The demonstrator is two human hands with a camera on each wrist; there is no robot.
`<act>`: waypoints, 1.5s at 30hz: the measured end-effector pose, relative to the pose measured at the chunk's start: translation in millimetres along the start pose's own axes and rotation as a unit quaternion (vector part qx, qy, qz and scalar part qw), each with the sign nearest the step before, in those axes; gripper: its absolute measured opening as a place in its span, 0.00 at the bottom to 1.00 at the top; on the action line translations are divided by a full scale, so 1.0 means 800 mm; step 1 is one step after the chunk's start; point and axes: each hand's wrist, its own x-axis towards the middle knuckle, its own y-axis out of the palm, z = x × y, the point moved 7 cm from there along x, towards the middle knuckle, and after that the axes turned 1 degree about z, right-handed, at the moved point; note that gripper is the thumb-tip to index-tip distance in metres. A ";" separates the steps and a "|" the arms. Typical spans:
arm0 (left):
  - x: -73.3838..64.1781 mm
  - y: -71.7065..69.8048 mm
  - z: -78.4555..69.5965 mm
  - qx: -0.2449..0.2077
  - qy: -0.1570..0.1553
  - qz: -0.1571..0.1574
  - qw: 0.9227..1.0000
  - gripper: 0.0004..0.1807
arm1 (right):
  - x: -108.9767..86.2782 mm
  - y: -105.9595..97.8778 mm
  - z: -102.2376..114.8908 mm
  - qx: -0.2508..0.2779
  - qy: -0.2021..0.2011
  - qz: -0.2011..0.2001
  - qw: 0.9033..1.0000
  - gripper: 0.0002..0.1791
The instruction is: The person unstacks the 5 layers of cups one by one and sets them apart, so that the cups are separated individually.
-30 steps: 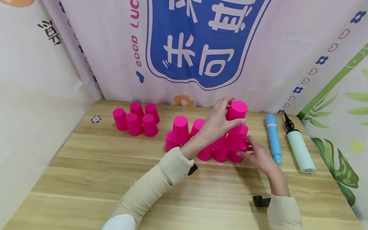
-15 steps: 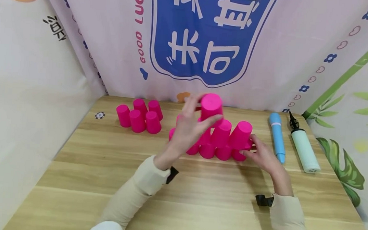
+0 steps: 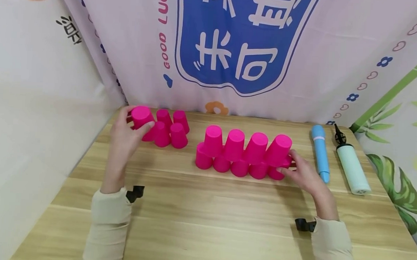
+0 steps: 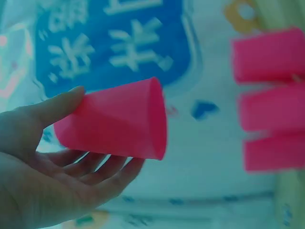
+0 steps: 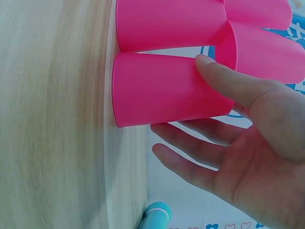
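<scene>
My left hand [image 3: 123, 138] holds a pink plastic cup [image 4: 112, 121] between thumb and fingers, its mouth pointing down. That cup is over the left end of a cluster of upside-down pink cups [image 3: 161, 135], overlapping the cup beneath it in the head view. To the right stands a two-level wall of the same cups: a bottom row with an upper row of cups [image 3: 234, 145] bridging the gaps. My right hand [image 3: 306, 174] grips the rightmost bottom cup [image 5: 167, 90], thumb on one side and fingers on the other.
Right of the wall lie a light blue tube-shaped pump [image 3: 320, 152] and a mint-green pump [image 3: 353, 169] with a black nozzle. A printed cloth [image 3: 192, 98] hangs behind the wooden table [image 3: 218, 223].
My left hand has carried its cup from above the wall's right end leftward to the cup cluster. My right hand stays at the bottom right cup. The head view has shifted slightly.
</scene>
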 end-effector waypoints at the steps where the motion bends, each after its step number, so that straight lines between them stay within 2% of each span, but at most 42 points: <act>1: 0.003 -0.002 0.012 0.007 -0.011 0.006 1.000 0.35 | 0.000 0.000 0.000 0.000 -0.001 -0.001 1.000 0.33; 4: 0.013 -0.004 0.037 0.036 -0.024 0.029 0.999 0.35 | -0.003 0.000 -0.001 0.002 -0.004 -0.005 1.000 0.33; 10: 0.028 0.000 0.069 0.089 -0.039 0.058 0.993 0.32 | -0.005 0.004 -0.003 0.015 -0.004 -0.004 1.000 0.32; 13: 0.033 0.004 0.085 0.099 -0.051 0.064 0.992 0.32 | -0.005 0.005 -0.005 0.014 -0.001 -0.003 1.000 0.31; 20: 0.044 0.015 0.114 0.107 -0.051 0.066 0.991 0.31 | -0.003 0.004 -0.004 0.006 -0.002 -0.008 1.000 0.33; 25: 0.047 0.021 0.122 0.114 -0.052 0.070 0.990 0.31 | -0.002 0.004 -0.003 0.001 -0.001 -0.010 1.000 0.34; 35: 0.049 0.030 0.131 0.124 -0.030 0.067 0.990 0.30 | -0.001 0.005 -0.002 -0.009 0.005 -0.009 1.000 0.33; 45: 0.049 0.040 0.139 0.120 -0.051 0.078 0.988 0.31 | 0.000 0.003 -0.003 -0.011 0.008 -0.007 1.000 0.33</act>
